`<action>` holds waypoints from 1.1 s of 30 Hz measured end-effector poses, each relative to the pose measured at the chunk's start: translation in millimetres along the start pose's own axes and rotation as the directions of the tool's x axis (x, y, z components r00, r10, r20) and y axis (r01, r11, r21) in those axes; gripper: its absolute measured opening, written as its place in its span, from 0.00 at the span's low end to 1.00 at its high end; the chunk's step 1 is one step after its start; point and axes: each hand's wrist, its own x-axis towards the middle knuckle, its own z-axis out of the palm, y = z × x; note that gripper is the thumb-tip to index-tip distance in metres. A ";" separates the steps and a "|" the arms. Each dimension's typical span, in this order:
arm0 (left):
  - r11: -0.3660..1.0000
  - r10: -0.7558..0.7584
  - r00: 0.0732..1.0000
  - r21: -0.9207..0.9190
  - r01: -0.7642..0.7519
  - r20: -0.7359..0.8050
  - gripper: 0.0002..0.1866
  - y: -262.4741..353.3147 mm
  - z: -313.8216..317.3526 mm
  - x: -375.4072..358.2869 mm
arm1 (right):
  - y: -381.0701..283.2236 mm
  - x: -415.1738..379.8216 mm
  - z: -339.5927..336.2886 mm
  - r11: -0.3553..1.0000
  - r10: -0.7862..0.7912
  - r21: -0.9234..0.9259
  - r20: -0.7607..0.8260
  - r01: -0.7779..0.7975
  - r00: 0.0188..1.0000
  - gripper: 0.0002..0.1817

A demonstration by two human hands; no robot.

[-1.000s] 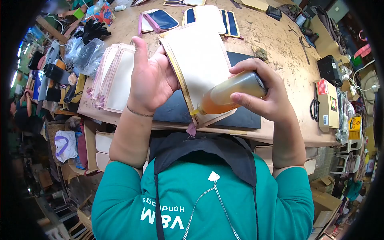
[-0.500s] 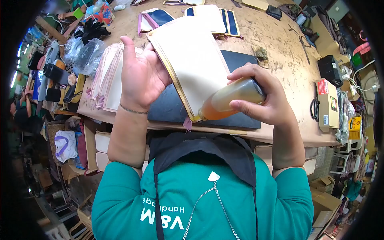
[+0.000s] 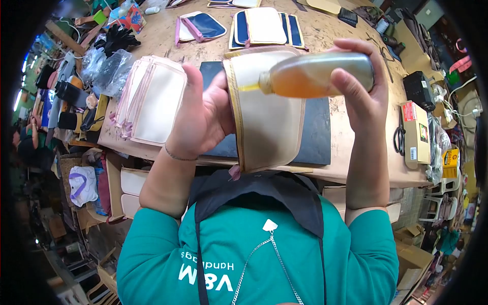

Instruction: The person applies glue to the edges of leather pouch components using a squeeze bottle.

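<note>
1. Since half a second ago, the bottle [image 3: 320, 75] has gone from the low corner of the white piece [image 3: 269, 122] up to the top part of its left edge. It was tipped down before, and now it lies almost flat on its side in the air. The white piece has come down a bit in the frame and stands straighter.
2. On the right of the middle, the right hand [image 3: 363, 91] is wrapped around the fat end of the bottle, thumb on the near side. Orange stuff fills part of it.
3. Its thin yellow tip [image 3: 249, 87] points left, to the gold edge [image 3: 234, 104] of the white piece.
4. Left of the middle, the left hand [image 3: 206, 119] has its palm up and its thumb sticking up, away from the piece. Its other fingers go behind the left edge, so I cannot tell how tightly they hold on.
5. The white piece is in the middle of the frame, over the black mat [image 3: 316, 137]. A pink tab [image 3: 234, 172] hangs from its bottom left corner.
6. At the left of the table [image 3: 340, 46] is a pile of white pieces [image 3: 157, 104]. Near the top middle are a blue piece [image 3: 213, 26] and a white flap [image 3: 267, 28].
7. On the right side, scissors [image 3: 399, 140] lie beside a brown box [image 3: 414, 137].
</note>
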 end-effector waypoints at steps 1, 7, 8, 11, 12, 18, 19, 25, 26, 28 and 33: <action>0.999 -0.014 1.000 0.049 0.014 0.015 0.63 -1.8 2.5 -2.1 | 0.5 3.2 -0.7 1.000 -0.021 -0.008 -0.025 0.020 0.999 0.26; 0.991 -0.026 0.999 0.129 0.022 0.032 0.65 -7.5 7.0 -7.2 | -2.0 10.3 -0.3 0.996 -0.022 -0.085 -0.067 0.016 0.998 0.26; 0.992 -0.015 0.999 0.124 0.010 0.038 0.65 -9.1 6.4 -6.9 | -2.0 10.6 -0.1 0.995 -0.021 -0.102 -0.071 0.014 0.997 0.26; 0.989 -0.009 0.997 0.150 -0.003 0.081 0.65 -8.7 5.6 -7.3 | 1.5 12.6 -0.9 0.995 -0.057 -0.088 -0.077 0.051 0.995 0.26; 0.986 -0.013 0.995 0.165 -0.004 0.100 0.65 -7.9 5.6 -7.7 | 1.0 12.8 -1.1 0.995 -0.055 -0.083 -0.066 0.050 0.996 0.26; 0.986 -0.035 0.997 0.166 0.024 0.062 0.65 -4.1 7.0 -9.8 | -3.1 11.0 -2.5 0.997 -0.019 -0.072 0.015 0.020 1.000 0.25; 0.989 -0.037 0.998 0.145 0.029 0.059 0.65 -3.8 6.2 -9.8 | -4.1 9.7 -1.9 0.997 -0.005 -0.076 0.030 0.007 1.000 0.25; 0.999 -0.004 1.000 0.052 0.003 0.012 0.64 -2.5 4.2 -6.7 | -3.3 2.6 2.6 0.991 0.027 -0.133 0.098 -0.014 0.995 0.24; 0.999 -0.006 1.000 0.049 0.006 0.008 0.63 -0.3 3.8 -6.6 | -4.1 0.7 3.5 0.990 0.037 -0.141 0.109 -0.022 0.993 0.24; 0.999 -0.002 1.000 0.046 0.002 0.002 0.62 1.5 0.0 -5.0 | -4.2 -2.6 5.0 0.988 0.054 -0.153 0.127 -0.034 0.990 0.24; 1.000 0.023 1.000 -0.016 -0.023 -0.020 0.61 3.7 -3.4 0.5 | -2.4 -9.0 8.1 0.987 0.072 -0.151 0.181 -0.045 0.981 0.23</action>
